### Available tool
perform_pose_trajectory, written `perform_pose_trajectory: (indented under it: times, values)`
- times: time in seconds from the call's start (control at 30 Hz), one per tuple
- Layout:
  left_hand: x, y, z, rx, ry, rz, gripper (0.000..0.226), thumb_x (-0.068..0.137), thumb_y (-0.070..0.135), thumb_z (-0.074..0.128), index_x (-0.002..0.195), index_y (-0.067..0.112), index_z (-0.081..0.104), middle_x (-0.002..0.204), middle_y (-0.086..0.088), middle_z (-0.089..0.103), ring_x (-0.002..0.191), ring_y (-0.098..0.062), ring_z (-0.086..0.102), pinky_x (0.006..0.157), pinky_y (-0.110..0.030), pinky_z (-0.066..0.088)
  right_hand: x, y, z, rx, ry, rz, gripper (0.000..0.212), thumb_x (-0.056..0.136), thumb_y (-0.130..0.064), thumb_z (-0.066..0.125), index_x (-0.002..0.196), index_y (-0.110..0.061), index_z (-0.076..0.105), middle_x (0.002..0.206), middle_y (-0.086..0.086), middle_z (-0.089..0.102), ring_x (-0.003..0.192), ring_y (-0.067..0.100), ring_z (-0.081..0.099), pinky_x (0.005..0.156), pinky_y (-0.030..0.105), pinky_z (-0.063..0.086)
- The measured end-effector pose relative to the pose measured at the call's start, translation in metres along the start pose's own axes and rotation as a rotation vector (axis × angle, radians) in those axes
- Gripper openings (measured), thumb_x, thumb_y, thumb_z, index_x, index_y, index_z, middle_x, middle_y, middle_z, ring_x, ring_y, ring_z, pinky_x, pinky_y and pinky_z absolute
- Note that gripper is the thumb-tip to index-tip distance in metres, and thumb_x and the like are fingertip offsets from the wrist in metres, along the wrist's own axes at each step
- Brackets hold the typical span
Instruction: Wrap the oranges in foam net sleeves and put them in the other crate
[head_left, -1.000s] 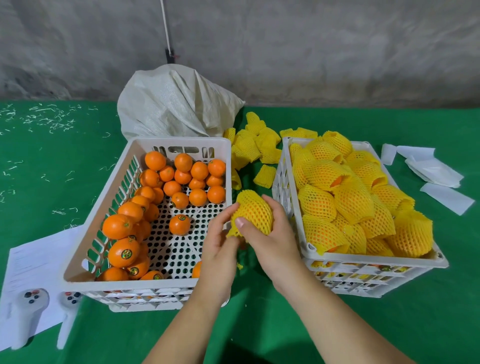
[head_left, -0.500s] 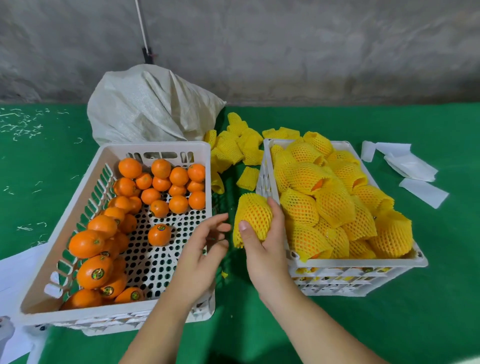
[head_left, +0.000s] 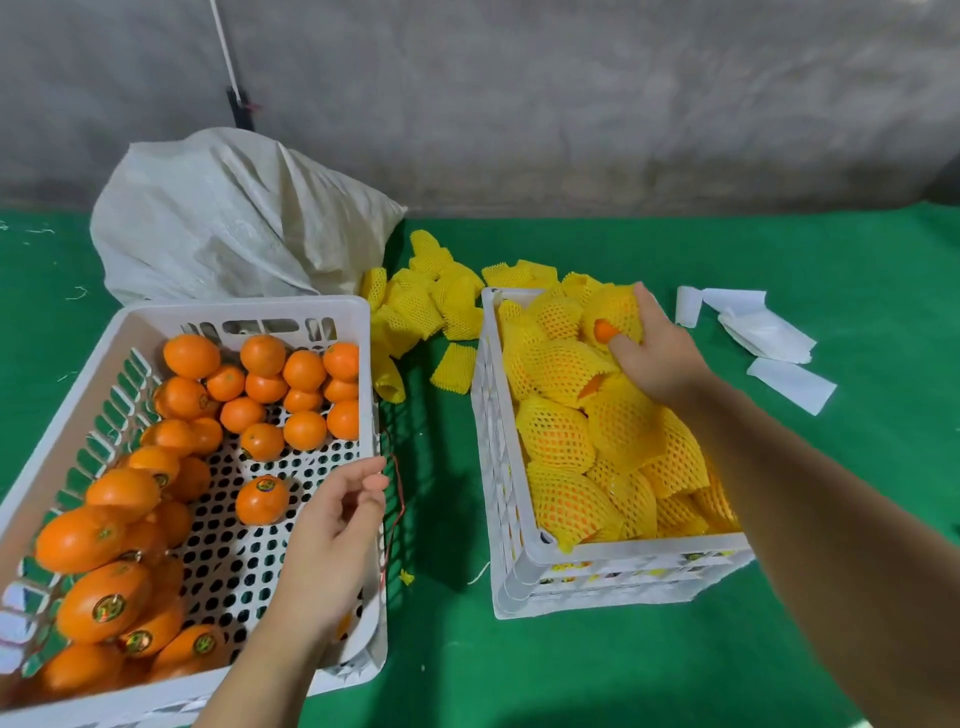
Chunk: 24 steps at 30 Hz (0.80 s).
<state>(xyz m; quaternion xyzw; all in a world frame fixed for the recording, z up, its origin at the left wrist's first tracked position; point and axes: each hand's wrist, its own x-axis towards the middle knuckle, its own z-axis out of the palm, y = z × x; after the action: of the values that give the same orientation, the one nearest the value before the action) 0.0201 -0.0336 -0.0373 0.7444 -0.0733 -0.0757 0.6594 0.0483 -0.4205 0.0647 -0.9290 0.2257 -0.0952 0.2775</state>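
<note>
The right hand reaches over the far end of the right crate and holds a wrapped orange, with the fingers curled around its yellow net; a bit of orange peel peeks out by the thumb. That orange sits on top of the other wrapped oranges, which fill the crate up to its rim. The left hand hangs over the right edge of the left crate, with the fingers loosely bent and apart, holding nothing. Bare oranges lie along the far wall and the left wall of that crate, and one orange sits alone just beside the left hand, with bare crate floor around it. Between the two crates runs a strip of green table. A pile of loose net sleeves lies at the far end of that strip, next to a white sack. White paper bits lie near the right crate's far right corner.
</note>
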Motion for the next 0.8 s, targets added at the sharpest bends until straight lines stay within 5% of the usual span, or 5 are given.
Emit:
perform_pose_trajectory:
  times: [0.23, 0.33, 0.47, 0.57, 0.8]
  values:
    - [0.007, -0.008, 0.0, 0.0, 0.032, -0.05, 0.021, 0.107, 0.029, 0.06, 0.114, 0.046, 0.071, 0.12, 0.028, 0.07, 0.116, 0.009, 0.062, 0.098, -0.022, 0.045, 0.022, -0.009, -0.019, -0.023, 0.014, -0.048, 0.06, 0.094, -0.033, 0.049, 0.153, -0.031, 0.044, 0.153, 0.006, 0.051, 0.106, 0.022, 0.063, 0.091, 0.034, 0.05]
    - [0.008, -0.013, 0.0, 0.019, 0.046, -0.051, 0.023, 0.107, 0.031, 0.06, 0.113, 0.05, 0.07, 0.103, 0.013, 0.075, 0.09, 0.002, 0.066, 0.085, -0.022, 0.049, 0.037, -0.016, -0.025, 0.082, 0.156, -0.071, 0.067, 0.091, -0.052, 0.049, 0.154, -0.03, 0.041, 0.16, 0.004, 0.041, 0.138, 0.021, 0.045, 0.106, 0.032, 0.034]
    - [0.009, -0.016, 0.0, -0.024, 0.031, -0.09, 0.019, 0.107, 0.033, 0.06, 0.12, 0.043, 0.07, 0.084, -0.011, 0.062, 0.053, -0.001, 0.054, 0.051, -0.009, 0.044, 0.039, -0.009, 0.001, -0.1, -0.112, -0.167, 0.07, 0.093, -0.042, 0.069, 0.154, -0.032, 0.037, 0.154, 0.013, 0.039, 0.134, 0.033, 0.049, 0.104, 0.038, 0.042]
    - [0.009, -0.016, -0.001, -0.035, 0.025, -0.097, 0.019, 0.107, 0.032, 0.06, 0.12, 0.042, 0.07, 0.084, -0.012, 0.06, 0.051, 0.002, 0.052, 0.049, -0.006, 0.042, 0.051, -0.001, -0.004, 0.057, 0.101, -0.098, 0.064, 0.086, -0.035, 0.072, 0.144, -0.032, 0.045, 0.141, 0.011, 0.048, 0.112, 0.025, 0.059, 0.087, 0.033, 0.048]
    - [0.007, -0.012, -0.001, -0.026, 0.041, -0.088, 0.021, 0.102, 0.04, 0.061, 0.121, 0.038, 0.07, 0.069, 0.008, 0.06, 0.056, -0.003, 0.054, 0.052, -0.005, 0.043, 0.098, 0.022, -0.035, 0.354, 0.335, 0.252, 0.08, 0.083, -0.026, 0.07, 0.151, -0.016, 0.029, 0.142, 0.014, 0.047, 0.125, 0.03, 0.051, 0.104, 0.045, 0.046]
